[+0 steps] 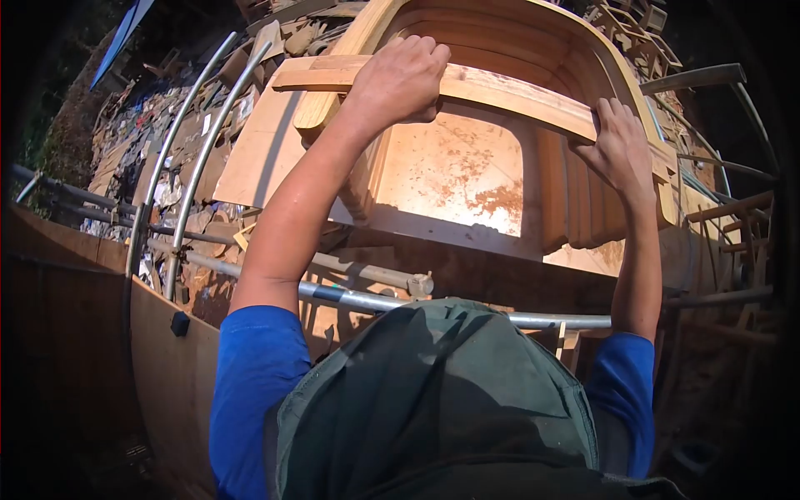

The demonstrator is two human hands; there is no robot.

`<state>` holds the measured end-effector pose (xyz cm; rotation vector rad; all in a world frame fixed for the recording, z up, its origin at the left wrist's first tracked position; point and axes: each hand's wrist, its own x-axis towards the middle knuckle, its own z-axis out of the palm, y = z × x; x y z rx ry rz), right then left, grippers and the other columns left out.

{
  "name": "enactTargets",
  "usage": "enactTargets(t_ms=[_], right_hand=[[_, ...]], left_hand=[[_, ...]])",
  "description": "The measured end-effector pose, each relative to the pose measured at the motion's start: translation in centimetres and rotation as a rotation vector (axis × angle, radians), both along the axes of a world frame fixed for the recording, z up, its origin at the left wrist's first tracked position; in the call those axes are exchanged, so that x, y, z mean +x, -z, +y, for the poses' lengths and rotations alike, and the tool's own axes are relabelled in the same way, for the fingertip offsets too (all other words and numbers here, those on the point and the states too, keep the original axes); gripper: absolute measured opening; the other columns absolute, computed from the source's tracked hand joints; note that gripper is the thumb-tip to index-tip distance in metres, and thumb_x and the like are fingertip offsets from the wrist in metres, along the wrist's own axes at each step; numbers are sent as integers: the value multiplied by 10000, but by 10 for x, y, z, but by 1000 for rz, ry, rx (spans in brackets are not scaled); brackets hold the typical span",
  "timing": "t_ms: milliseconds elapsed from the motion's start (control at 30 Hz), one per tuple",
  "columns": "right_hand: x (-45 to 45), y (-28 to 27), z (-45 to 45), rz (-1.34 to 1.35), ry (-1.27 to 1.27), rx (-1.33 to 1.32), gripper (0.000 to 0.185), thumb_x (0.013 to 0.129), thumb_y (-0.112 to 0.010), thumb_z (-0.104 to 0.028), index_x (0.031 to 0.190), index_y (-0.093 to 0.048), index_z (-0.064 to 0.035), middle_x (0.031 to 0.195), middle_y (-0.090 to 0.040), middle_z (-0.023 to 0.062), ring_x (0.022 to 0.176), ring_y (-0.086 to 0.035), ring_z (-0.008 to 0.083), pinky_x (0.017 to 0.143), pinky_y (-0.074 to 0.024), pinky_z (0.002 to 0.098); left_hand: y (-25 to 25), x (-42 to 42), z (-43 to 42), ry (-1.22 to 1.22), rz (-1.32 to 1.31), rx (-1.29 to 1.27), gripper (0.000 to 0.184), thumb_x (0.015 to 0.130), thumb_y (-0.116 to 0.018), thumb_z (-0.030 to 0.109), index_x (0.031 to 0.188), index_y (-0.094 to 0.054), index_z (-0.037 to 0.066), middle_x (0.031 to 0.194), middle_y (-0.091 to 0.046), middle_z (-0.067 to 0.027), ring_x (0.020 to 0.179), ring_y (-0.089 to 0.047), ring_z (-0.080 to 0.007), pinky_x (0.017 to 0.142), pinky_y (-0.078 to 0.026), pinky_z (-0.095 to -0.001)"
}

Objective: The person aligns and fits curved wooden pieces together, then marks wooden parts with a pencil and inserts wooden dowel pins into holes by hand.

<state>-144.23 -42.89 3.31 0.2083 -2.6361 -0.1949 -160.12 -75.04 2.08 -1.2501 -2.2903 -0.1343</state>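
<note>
A pale wooden bar (517,98) lies across a stack of curved wooden frames (575,179) in the upper middle of the head view. My left hand (402,77) is closed over the bar left of its middle, knuckles up. Near the bar's right end my right hand (621,148) grips it, with the thumb on the near side. The frames are nested U shapes with rounded corners. They stand on a flat plywood sheet (454,162) with brown stains in the sunlit part. My palms and the undersides of both grips are hidden.
Metal rails (367,298) run between my body and the plywood. Two curved metal tubes (187,142) rise at the left. Wood scraps (171,108) cover the ground beyond, and wooden frame pieces (746,221) stand at the right. A wooden panel (179,367) is at the lower left.
</note>
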Motion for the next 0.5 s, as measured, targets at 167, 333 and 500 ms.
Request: enactTargets(t_ms=[167, 333, 500], right_hand=[[7, 5, 4, 60, 47, 1, 644, 755, -797, -517, 1163, -617, -52, 1058, -636, 128, 1055, -598, 332, 933, -462, 444], [86, 34, -58, 492, -56, -218, 599, 795, -764, -394, 1290, -597, -101, 1364, -527, 130, 1329, -451, 347, 1159, -346, 521], [225, 185, -153, 384, 166, -661, 309, 774, -772, -153, 1047, -666, -53, 1151, -606, 148, 1063, -615, 353, 939, -504, 434]], left_hand=[[-8, 8, -7, 47, -91, -28, 610, 651, -792, 299, 1157, -582, 30, 1093, -599, -150, 1104, -586, -340, 979, -477, -434], [-27, 34, 16, 253, -132, 34, 1045, 699, -841, 500, 1518, -410, 15, 1456, -496, -242, 1347, -486, -409, 1132, -409, -489], [-23, 41, 99, 317, -81, -104, 1126, 677, -861, 596, 1509, -401, -7, 1429, -520, -282, 1262, -571, -434, 1064, -479, -492]])
